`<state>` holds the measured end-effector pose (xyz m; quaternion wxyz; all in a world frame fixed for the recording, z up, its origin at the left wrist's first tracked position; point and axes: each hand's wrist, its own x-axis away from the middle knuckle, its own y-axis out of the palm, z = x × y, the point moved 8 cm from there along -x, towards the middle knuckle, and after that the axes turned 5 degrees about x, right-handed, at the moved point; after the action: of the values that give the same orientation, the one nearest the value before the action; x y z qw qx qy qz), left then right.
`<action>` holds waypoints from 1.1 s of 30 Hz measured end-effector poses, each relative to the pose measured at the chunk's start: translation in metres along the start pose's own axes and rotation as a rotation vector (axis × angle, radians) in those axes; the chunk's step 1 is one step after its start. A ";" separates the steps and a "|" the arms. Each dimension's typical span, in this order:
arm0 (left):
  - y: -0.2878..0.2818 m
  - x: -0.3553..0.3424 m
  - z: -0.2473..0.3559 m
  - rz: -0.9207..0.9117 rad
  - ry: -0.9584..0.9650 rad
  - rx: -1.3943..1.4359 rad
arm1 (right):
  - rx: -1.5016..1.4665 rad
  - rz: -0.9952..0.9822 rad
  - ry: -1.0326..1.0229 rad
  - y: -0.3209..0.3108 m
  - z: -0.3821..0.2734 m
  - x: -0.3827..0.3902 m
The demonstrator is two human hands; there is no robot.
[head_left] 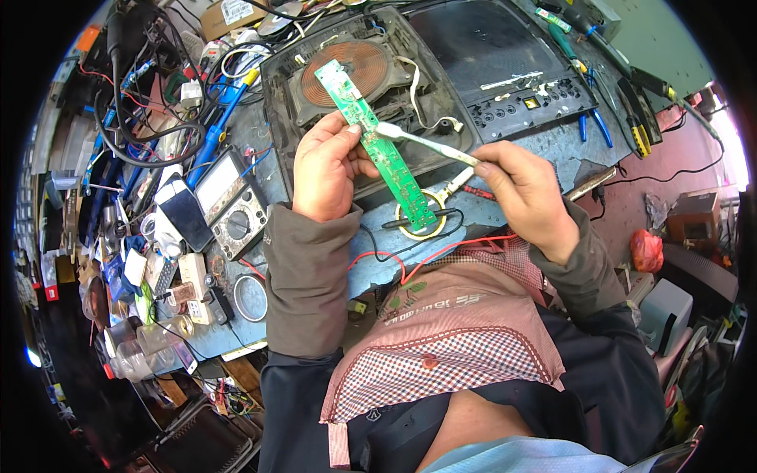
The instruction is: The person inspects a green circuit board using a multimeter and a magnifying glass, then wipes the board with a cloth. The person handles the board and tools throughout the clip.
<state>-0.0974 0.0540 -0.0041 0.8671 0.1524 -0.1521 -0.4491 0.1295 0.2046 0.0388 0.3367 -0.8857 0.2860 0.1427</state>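
My left hand (pixel 331 165) grips a long green circuit board (pixel 394 177) near its upper half, tilted diagonally. My right hand (pixel 520 197) holds a slim white brush (pixel 427 144), its head resting on or just over the board. Behind the board lies an opened dark cooker housing (pixel 290 79) with a copper coil (pixel 326 65) and a white cable. A dark top panel (pixel 473 55) lies to its right. Below the board are a cream ring-shaped tool (pixel 441 193), probably a magnifier, and black and red probe leads (pixel 402 276) on the blue mat (pixel 371 280).
An analog multimeter (pixel 238 221), phone (pixel 180 211), power strip (pixel 191 288) and round metal lid (pixel 251 297) crowd the left, among tangled cables and tools. Pliers (pixel 595 126) and screwdrivers (pixel 558 35) lie right. A red bag (pixel 646 251) and boxes stand beyond the bench's right edge.
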 end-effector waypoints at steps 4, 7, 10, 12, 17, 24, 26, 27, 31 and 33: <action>0.008 0.002 -0.001 -0.046 -0.011 0.022 | 0.224 0.075 -0.210 0.014 -0.023 -0.022; -0.001 0.005 0.003 0.079 0.031 0.124 | 0.233 0.009 -0.271 0.018 -0.021 -0.028; -0.012 0.001 0.002 0.130 0.111 0.157 | 0.245 -0.105 -0.343 0.019 -0.030 -0.007; -0.012 0.003 0.008 0.138 0.151 0.077 | 0.294 -0.054 -0.397 0.021 -0.037 -0.010; -0.017 0.006 0.012 0.288 0.180 0.028 | 0.295 0.017 -0.442 0.032 -0.040 -0.026; -0.007 0.009 0.014 0.288 0.156 -0.080 | 0.369 0.045 -0.561 0.028 -0.037 -0.050; 0.000 0.010 0.016 0.327 0.103 -0.030 | 0.350 -0.124 -0.651 0.034 -0.046 -0.034; 0.001 0.011 0.015 0.347 0.074 -0.005 | 0.308 -0.121 -0.659 0.034 -0.044 -0.026; 0.008 0.007 0.021 0.310 0.147 -0.009 | 0.411 0.086 -0.617 0.017 -0.030 -0.065; 0.004 0.005 0.016 0.292 0.123 0.005 | 0.392 -0.005 -0.693 0.028 -0.035 -0.043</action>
<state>-0.0981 0.0503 0.0126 0.9305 0.1583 -0.1202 -0.3076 0.0806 0.1813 0.0692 0.5763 -0.7048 0.1752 0.3748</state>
